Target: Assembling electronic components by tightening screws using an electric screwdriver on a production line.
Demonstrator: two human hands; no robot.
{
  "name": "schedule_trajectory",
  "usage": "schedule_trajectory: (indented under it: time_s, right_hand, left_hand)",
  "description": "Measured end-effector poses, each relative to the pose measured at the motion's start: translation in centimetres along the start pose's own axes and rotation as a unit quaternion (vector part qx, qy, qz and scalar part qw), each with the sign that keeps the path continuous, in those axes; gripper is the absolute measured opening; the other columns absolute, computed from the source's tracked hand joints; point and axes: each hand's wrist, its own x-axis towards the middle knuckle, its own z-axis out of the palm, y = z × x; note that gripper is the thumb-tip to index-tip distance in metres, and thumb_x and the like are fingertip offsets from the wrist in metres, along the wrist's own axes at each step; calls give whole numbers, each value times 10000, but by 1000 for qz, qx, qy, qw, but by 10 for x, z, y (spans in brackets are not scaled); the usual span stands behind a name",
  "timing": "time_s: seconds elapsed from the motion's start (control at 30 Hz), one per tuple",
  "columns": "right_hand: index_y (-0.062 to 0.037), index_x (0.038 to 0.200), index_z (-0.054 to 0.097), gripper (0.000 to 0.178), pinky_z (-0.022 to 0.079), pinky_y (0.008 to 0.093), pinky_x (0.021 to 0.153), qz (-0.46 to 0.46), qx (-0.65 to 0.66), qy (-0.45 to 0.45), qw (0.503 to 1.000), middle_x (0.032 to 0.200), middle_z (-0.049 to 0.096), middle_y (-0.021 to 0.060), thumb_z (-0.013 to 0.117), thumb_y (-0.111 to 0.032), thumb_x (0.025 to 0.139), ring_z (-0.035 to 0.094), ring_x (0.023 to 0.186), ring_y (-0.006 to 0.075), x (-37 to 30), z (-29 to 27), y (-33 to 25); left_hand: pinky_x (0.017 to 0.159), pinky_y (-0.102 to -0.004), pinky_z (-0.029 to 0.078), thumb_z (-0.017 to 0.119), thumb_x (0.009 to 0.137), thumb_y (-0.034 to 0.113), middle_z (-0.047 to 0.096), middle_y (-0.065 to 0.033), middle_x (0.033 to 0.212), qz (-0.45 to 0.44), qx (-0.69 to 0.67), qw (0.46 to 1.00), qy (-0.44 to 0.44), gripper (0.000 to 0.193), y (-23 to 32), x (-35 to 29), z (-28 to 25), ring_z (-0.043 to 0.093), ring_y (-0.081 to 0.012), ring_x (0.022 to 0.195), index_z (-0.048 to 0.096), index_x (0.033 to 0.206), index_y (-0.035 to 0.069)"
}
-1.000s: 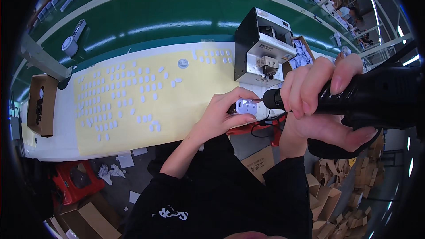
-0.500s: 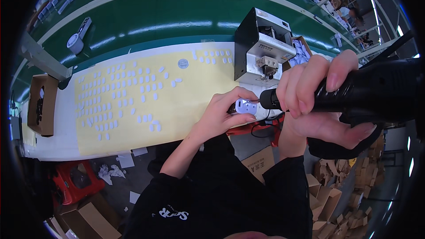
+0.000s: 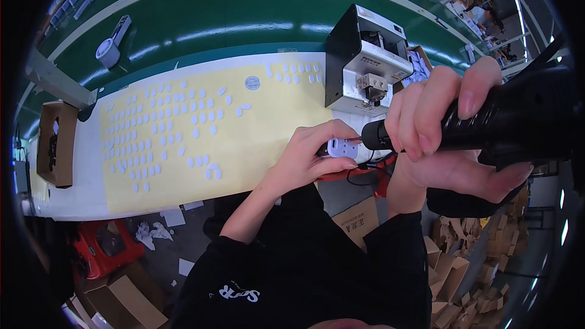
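Along the far side runs a long green belt (image 3: 244, 9), and on its near side is a white table (image 3: 79, 201). A yellow sheet (image 3: 256, 140) covers most of this table. At the right end stands a metal machine (image 3: 365, 67) with a black side. At the near right, the right hand (image 3: 429, 116) is gripping a big black tool (image 3: 487, 125), which points to the left. At the left end of the table sits a brown box (image 3: 66, 146). The left hand (image 3: 298, 155) is pinching a small pale casing (image 3: 343, 148) between thumb and fingers, near the machine. The thin bit reaches the casing's upper right edge; I cannot tell if they touch. Smallest, many white pieces (image 3: 213, 129) lie in rows on the sheet.
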Motion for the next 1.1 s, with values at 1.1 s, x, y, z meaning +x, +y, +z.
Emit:
schedule_trajectory:
  time_s: [1.1]
  right_hand:
    - [-67,948,382,610,365,240,405,-86,-40,153,984,616,453,54,571,-618,766,406,421,122,-27,-18,3]
  left_hand:
    - [670,-266,455,775,647,362,625,-54,832,-1,5,999,44,533,-2,4,9,596,-163,755,547,1002,37]
